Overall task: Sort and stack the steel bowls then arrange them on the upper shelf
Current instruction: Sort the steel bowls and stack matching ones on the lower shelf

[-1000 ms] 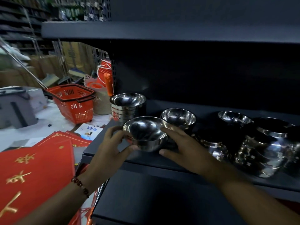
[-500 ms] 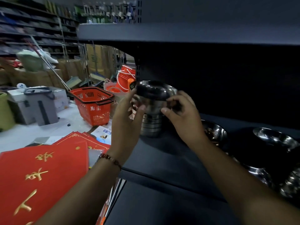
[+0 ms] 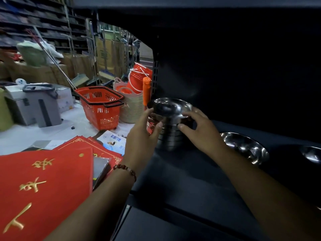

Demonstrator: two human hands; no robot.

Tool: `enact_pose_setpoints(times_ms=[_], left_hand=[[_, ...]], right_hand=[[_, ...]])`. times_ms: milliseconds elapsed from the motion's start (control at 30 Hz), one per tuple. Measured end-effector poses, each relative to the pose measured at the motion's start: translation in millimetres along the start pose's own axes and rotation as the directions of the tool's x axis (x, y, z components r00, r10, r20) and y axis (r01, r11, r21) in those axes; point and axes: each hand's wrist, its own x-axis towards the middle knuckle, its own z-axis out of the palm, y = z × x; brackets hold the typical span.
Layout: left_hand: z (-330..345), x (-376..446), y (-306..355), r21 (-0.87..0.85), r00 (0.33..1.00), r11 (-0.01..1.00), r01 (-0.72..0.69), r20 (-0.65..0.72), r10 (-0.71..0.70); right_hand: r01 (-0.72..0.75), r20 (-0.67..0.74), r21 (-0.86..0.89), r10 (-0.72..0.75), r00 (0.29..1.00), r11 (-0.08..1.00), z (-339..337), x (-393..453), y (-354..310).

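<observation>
Both forearms reach in from the bottom edge toward frame centre, bare, converging on a stack of steel bowls (image 3: 169,129) that stands on the dark shelf (image 3: 182,173), centre frame, near the shelf's left end. Left hand (image 3: 141,134): back toward the camera, wrist slightly bent, fingers curled round the stack's left side with the thumb up near the rim; a bead bracelet (image 3: 125,169) sits on the wrist. Right hand (image 3: 202,132): palm down, fingers arched over the stack's right rim, thumb pressed against the side lower down. Both hands clamp the stack between them. Top bowl (image 3: 169,107) sits nested in the stack, mouth up, rim level. Two loose bowls lie on the same shelf to the right: one (image 3: 246,146) just right of the right wrist, another (image 3: 311,153) cut by the right edge. Everything above the shelf is too dark to read. Writing: red sheets (image 3: 46,185) at lower left carry gold characters, brush-style, not legible to me at this angle; a white-and-blue leaflet (image 3: 113,140) beside them shows blue characters, too blurred to read. Left of centre, on the floor, a red shopping basket (image 3: 100,106) with black rim; behind it a stack of pale tubs (image 3: 132,108) and an orange handle (image 3: 146,91) upright against the shelf post. No brand marks visible on the bowls.
</observation>
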Motion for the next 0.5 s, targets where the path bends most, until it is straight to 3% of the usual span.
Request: enact_pose_setpoints(times_ms=[267, 367, 500], left_hand=[[-10, -11, 15, 0.117, 0.997, 0.991, -0.072, 0.046, 0.067], [-19, -23, 28, 0.297, 0.978, 0.933, -0.203, 0.112, 0.178], [-18, -53, 53, 0.449, 0.895, 0.784, -0.429, 0.327, 0.302]], right_hand=[[-0.035, 0.182, -0.162, 0.065, 0.981, 0.986, -19, -11, -15], [-0.011, 0.246, -0.239, 0.071, 0.967, 0.971, -39, -29, -23], [0.061, 0.329, -0.487, 0.119, 0.937, 0.871, -69, -72, -24]])
